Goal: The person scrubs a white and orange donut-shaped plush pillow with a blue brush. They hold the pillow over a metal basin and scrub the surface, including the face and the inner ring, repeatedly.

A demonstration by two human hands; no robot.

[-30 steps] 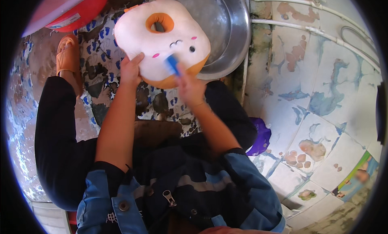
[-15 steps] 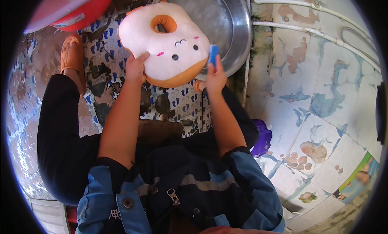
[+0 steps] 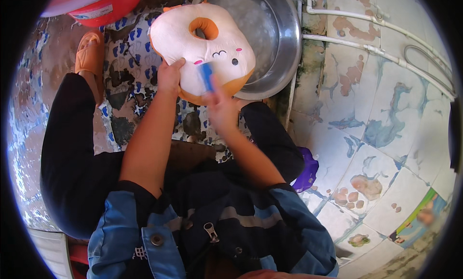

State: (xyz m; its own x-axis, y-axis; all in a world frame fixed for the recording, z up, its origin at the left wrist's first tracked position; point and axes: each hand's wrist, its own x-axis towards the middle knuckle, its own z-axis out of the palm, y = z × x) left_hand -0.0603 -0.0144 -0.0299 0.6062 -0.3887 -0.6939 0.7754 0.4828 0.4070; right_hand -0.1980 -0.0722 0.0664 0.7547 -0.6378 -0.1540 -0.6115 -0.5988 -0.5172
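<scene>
A plush cushion, white with an orange edge, a round orange-lined hole and a stitched face, is tilted against the rim of a metal basin. My left hand grips its near left edge, thumb on the white front. In my closed right hand, blurred by motion, is a small blue oblong thing. It lies over the lower white front, hiding one of the face's eyes. Whether it presses on the fabric I cannot tell.
Cloudy water fills the basin. A red tub stands at the far left. White pipes run along the stained tiled wall on the right. A purple bag-like thing lies beside my right leg. The patterned floor is worn and wet.
My right hand has moved left with the blue oblong thing, from the cushion's right edge onto its front. My left hand keeps its grip.
</scene>
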